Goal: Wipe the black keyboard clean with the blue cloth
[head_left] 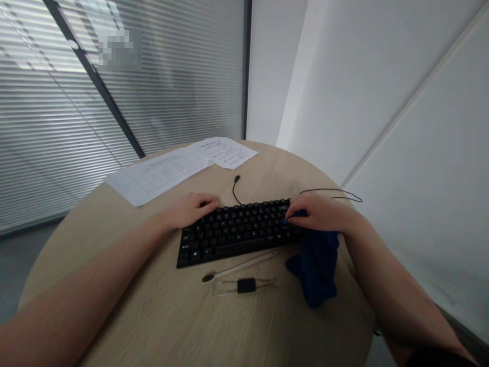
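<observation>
A black keyboard (237,229) lies slightly slanted on the wooden table. My left hand (191,208) grips its far left corner, with the thumb and fingers along the top edge. Over the right end of the keys, my right hand (315,211) is closed on a dark blue cloth (315,265). Part of the cloth is pressed against the keys under the fingertips; the rest hangs down onto the table beside the keyboard. The keys under my right hand are hidden.
In front of the keyboard lie a thin brush (244,263) with dark bristles and a wire keycap puller (246,285) with a black grip. Printed sheets (164,173) lie at the back left. A cable with a plug (237,179) sticks out behind the keyboard.
</observation>
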The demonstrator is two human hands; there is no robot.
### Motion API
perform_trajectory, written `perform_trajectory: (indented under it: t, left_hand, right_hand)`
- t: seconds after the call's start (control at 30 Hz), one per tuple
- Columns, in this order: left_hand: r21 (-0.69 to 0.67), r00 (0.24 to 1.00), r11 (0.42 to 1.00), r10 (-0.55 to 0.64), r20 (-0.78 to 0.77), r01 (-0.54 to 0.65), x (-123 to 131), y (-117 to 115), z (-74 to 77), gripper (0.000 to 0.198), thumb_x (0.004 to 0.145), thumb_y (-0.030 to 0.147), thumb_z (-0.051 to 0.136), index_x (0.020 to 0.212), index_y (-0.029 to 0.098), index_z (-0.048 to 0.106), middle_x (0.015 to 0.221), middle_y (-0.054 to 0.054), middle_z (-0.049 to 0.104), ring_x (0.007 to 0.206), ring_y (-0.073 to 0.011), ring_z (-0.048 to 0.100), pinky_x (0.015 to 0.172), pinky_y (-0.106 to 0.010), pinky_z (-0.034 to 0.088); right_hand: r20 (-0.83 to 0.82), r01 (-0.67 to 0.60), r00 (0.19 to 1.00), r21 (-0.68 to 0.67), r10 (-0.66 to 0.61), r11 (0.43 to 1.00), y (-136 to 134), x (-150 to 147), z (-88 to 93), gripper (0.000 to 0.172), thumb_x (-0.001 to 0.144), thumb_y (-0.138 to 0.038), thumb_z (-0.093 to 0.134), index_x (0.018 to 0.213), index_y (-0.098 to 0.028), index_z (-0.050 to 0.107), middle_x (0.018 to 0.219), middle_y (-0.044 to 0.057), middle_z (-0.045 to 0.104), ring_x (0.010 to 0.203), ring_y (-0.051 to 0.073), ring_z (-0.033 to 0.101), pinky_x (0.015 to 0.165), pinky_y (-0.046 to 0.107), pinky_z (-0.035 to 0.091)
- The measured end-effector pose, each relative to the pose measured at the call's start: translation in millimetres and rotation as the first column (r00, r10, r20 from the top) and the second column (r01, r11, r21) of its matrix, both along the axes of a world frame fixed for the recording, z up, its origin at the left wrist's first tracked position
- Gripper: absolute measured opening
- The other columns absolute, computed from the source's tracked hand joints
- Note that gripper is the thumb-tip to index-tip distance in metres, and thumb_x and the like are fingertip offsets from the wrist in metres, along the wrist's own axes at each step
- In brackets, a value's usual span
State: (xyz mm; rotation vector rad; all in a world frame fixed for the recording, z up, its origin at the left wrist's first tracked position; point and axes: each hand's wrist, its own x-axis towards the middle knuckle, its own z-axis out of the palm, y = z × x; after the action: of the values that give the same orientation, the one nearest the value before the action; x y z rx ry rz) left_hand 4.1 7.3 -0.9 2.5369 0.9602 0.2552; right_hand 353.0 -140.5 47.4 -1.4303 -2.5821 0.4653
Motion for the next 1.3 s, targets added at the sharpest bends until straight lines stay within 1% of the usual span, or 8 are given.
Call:
perform_trajectory:
  t: [0.23, 0.47, 0.73, 0.83, 0.93, 1.03, 1.17, 1.3]
  left_hand:
    - [0.025, 1.000, 0.999, -0.023, 0.000, 0.023, 0, 0, 0.3, 0.045, 0.097, 0.052, 0.040, 0.079, 0.019, 0.065, 0.071, -0.001, 0.064, 0.070, -0.0163, 0.057, 0.067, -0.029, 0.038]
    - [0.000, 1.000, 1.000, 0.003, -0.014, -0.003, 1, -2, 2.0, 0.046, 0.096, 0.054, 0.041, 0.085, 0.019, 0.069, 0.078, -0.002, 0.067, 0.074, -0.0176, 0.058, 0.069, -0.030, 0.039]
    - [-0.004, 1.000, 1.000, 0.010, 0.005, -0.010, 1, -2, 2.3, 0.044, 0.095, 0.052, 0.041, 0.081, 0.018, 0.067, 0.073, -0.002, 0.065, 0.071, -0.0170, 0.057, 0.067, -0.030, 0.038]
    - [-0.012, 1.000, 1.000, 0.010, 0.002, -0.010, 1, -2, 2.1, 0.045, 0.095, 0.053, 0.041, 0.082, 0.018, 0.067, 0.074, -0.002, 0.065, 0.071, -0.0168, 0.057, 0.067, -0.029, 0.038]
    - [-0.012, 1.000, 1.000, 0.021, -0.020, -0.021, 2, -3, 2.8, 0.047, 0.095, 0.054, 0.040, 0.083, 0.018, 0.068, 0.076, -0.003, 0.066, 0.072, -0.0176, 0.058, 0.068, -0.030, 0.038]
    - [-0.005, 0.999, 1.000, 0.030, -0.036, -0.030, 2, -4, 3.8, 0.047, 0.095, 0.054, 0.040, 0.082, 0.018, 0.067, 0.075, -0.003, 0.066, 0.072, -0.0179, 0.058, 0.069, -0.031, 0.038]
    - [-0.003, 0.999, 1.000, 0.017, -0.028, -0.017, 1, -4, 4.1, 0.048, 0.095, 0.055, 0.039, 0.083, 0.018, 0.067, 0.076, -0.003, 0.066, 0.074, -0.0182, 0.059, 0.070, -0.031, 0.039]
    - [0.005, 0.999, 1.000, 0.020, -0.038, -0.020, 1, -2, 3.2, 0.048, 0.095, 0.055, 0.039, 0.080, 0.019, 0.066, 0.075, -0.002, 0.066, 0.072, -0.0179, 0.058, 0.069, -0.030, 0.039]
  right_hand:
    - [0.048, -0.053, 0.997, -0.051, 0.055, 0.997, 1, -12, -6.5, 0.020, 0.085, -0.018, 0.062, 0.096, -0.021, 0.079, 0.096, 0.003, 0.075, 0.087, 0.017, 0.067, 0.083, 0.027, 0.049]
    - [0.189, 0.118, 0.977, -0.114, -0.095, 0.986, -2, 6, -0.5, 0.022, 0.082, -0.018, 0.062, 0.093, -0.024, 0.081, 0.092, 0.001, 0.076, 0.083, 0.018, 0.068, 0.079, 0.027, 0.049]
    - [0.130, -0.004, 0.991, -0.048, 0.010, 0.999, -5, -17, -0.2, 0.025, 0.085, -0.016, 0.060, 0.098, -0.022, 0.080, 0.101, 0.003, 0.075, 0.092, 0.018, 0.068, 0.087, 0.028, 0.050]
    - [0.169, 0.077, 0.984, -0.111, -0.057, 0.991, -5, -8, 1.6, 0.025, 0.084, -0.017, 0.061, 0.097, -0.023, 0.080, 0.098, 0.002, 0.076, 0.089, 0.018, 0.069, 0.084, 0.028, 0.050]
    - [0.278, 0.201, 0.948, -0.150, -0.154, 0.968, -5, 4, 2.9, 0.024, 0.080, -0.016, 0.061, 0.091, -0.023, 0.081, 0.091, 0.001, 0.076, 0.081, 0.019, 0.068, 0.076, 0.027, 0.049]
    - [0.310, 0.199, 0.939, -0.147, -0.146, 0.969, -6, 6, 1.9, 0.025, 0.077, -0.013, 0.059, 0.087, -0.022, 0.080, 0.086, 0.002, 0.075, 0.078, 0.019, 0.068, 0.073, 0.027, 0.047]
    - [0.259, 0.179, 0.954, -0.085, -0.151, 0.980, -6, 6, -1.6, 0.023, 0.080, -0.015, 0.060, 0.087, -0.023, 0.080, 0.086, 0.001, 0.075, 0.076, 0.018, 0.067, 0.072, 0.028, 0.047]
    - [0.103, 0.179, 0.976, 0.142, -0.194, 0.974, -6, 10, -2.5, 0.019, 0.089, -0.024, 0.061, 0.094, -0.023, 0.079, 0.092, 0.002, 0.075, 0.083, 0.019, 0.067, 0.078, 0.030, 0.048]
